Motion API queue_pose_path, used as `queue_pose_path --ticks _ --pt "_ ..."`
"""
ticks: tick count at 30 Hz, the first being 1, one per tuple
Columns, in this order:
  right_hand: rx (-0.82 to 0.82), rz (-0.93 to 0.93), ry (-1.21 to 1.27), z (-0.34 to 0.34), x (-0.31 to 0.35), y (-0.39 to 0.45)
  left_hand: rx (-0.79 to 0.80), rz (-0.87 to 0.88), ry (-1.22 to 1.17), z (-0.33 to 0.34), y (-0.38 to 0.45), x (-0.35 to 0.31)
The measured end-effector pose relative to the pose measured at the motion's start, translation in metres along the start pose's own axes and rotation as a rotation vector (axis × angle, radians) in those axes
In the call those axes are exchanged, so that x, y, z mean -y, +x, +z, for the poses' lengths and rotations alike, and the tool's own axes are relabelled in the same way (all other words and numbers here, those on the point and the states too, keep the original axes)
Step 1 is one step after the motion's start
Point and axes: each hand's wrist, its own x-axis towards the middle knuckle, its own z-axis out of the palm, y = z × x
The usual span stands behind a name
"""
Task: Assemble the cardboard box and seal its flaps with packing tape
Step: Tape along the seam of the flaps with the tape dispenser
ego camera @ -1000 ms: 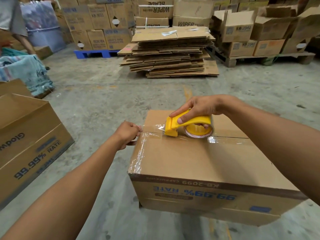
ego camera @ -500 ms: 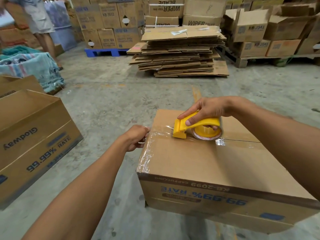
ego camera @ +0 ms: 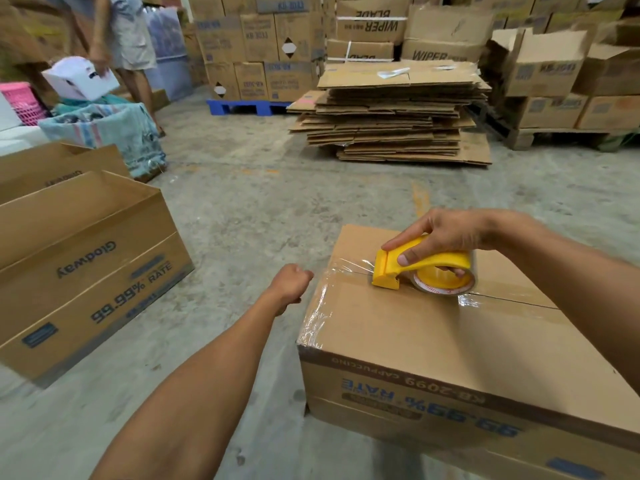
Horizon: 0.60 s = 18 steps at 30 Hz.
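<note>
Floor: bare concrete under everything — I work low here, with no bench, so I can lean my weight down onto the box.

Flat stack: unfolded cartons piled well ahead of my hands, waiting to be made up.

Open carton: off to the left of my left hand, flaps up, set aside and well apart from the job.

Cardboard box: right under my right hand, flaps folded shut, printed side facing me upside down; I judge this is its bottom turned up for sealing.

Tape: a clear strip along the centre seam, running from the dispenser toward my left hand and over that edge, where it wrinkles down the side.

Right hand: curled over the yellow tape dispenser, thumb along its side, pressing it flat on the seam so the strip sticks as it feeds.

Left hand: closed in a loose fist against the box's left edge, beside the tape end — I judge it steadies the box and pins the strip; whether it pinches anything I cannot tell.

Next: draw the dispenser rightward along the seam, keeping it pressed down.
</note>
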Motion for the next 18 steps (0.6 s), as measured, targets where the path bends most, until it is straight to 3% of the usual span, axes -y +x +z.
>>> queue_pose_path --ticks 4,7,12,18 --pt "0.016 0.002 -0.037 0.001 0.003 0.001 -0.169 0.103 0.022 -0.008 -0.008 0.036" --pt "0.019 0.009 -0.016 0.001 0.003 0.001 -0.213 0.326 0.016 -0.01 -0.021 0.026" --pt "0.021 0.015 -0.015 -0.001 0.005 0.001 -0.09 0.596 0.189 0.008 -0.047 -0.009" --pt "0.016 0.034 -0.009 0.0 0.006 -0.002 0.073 0.541 0.369 0.029 -0.045 -0.011"
